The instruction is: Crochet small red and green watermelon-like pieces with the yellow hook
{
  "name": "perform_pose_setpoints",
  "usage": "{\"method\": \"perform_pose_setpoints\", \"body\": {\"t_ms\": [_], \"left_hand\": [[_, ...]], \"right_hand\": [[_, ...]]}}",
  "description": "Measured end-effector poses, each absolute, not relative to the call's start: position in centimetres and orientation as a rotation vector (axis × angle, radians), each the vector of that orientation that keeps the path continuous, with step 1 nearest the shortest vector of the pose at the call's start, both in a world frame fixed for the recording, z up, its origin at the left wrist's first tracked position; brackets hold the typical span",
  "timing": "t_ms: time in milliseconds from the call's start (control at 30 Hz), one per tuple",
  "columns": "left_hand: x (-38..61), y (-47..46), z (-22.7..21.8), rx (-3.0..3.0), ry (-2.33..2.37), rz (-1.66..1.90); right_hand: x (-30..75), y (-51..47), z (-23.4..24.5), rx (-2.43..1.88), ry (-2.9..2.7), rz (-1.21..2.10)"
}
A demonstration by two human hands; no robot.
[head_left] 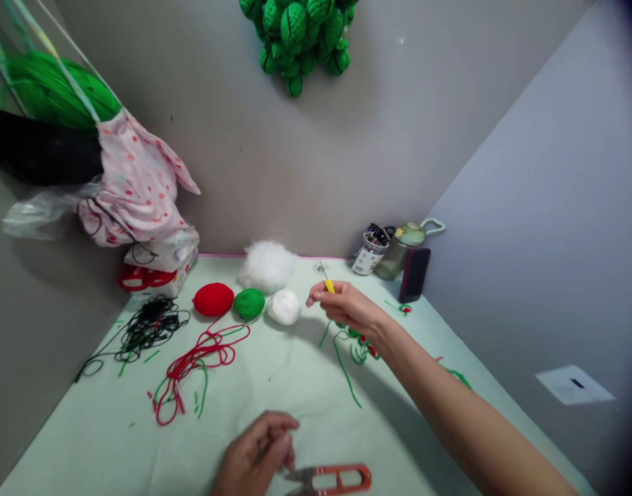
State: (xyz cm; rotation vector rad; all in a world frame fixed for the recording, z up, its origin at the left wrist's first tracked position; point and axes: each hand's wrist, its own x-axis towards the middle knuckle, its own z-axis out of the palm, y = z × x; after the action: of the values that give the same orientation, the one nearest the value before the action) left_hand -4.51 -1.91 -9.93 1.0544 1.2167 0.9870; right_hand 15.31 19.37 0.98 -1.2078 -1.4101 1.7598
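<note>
In my right hand, stretched out over the far middle of the table, is a crochet hook with a yellow handle, its thin metal shaft pointing up. Beneath that hand lie small green and red crocheted pieces with loose green yarn ends, partly hidden by the wrist. My left hand is low near the front edge, its fingers curled together; whatever they hold, if anything, cannot be made out. Right beside its fingertips lie orange-handled thread snips, blades toward the hand.
Balls of red, green and white yarn sit before white stuffing. Tangled black yarn and red yarn lie left. A phone, bottle and cup stand back right. Green crochet hangs above.
</note>
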Motion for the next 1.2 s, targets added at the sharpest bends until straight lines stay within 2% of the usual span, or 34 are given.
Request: {"method": "perform_pose_setpoints", "body": {"t_ms": [167, 333, 467, 733, 1000, 1200], "left_hand": [[-3.8, -1.9, -6.0, 0.638, 1.054, 1.127], [-2.9, -2.6, -3.5, 0.494, 0.895, 1.104], [-2.4, -3.1, -2.6, 0.475, 0.895, 1.116], [-2.0, -3.6, -1.9, 0.505, 0.969, 1.129], [-1.6, -4.0, -1.4, 0.480, 1.009, 1.156], [-2.0, -3.8, -1.2, 0.491, 1.008, 1.184]], "right_hand": [[13.5, 8.3, 0.8, -1.121, -1.406, 1.888], [13.2, 3.0, 0.2, -1.029, -1.353, 1.898], [13.9, 1.8, -0.1, -1.130, -1.299, 1.716], [15.1, 0.7, -1.1, -1.087, -1.057, 1.947], [15.4, 0.0, -1.8, -1.156, -1.095, 1.757], [15.4, -0.1, -1.6, -1.158, -1.122, 1.744]]}}
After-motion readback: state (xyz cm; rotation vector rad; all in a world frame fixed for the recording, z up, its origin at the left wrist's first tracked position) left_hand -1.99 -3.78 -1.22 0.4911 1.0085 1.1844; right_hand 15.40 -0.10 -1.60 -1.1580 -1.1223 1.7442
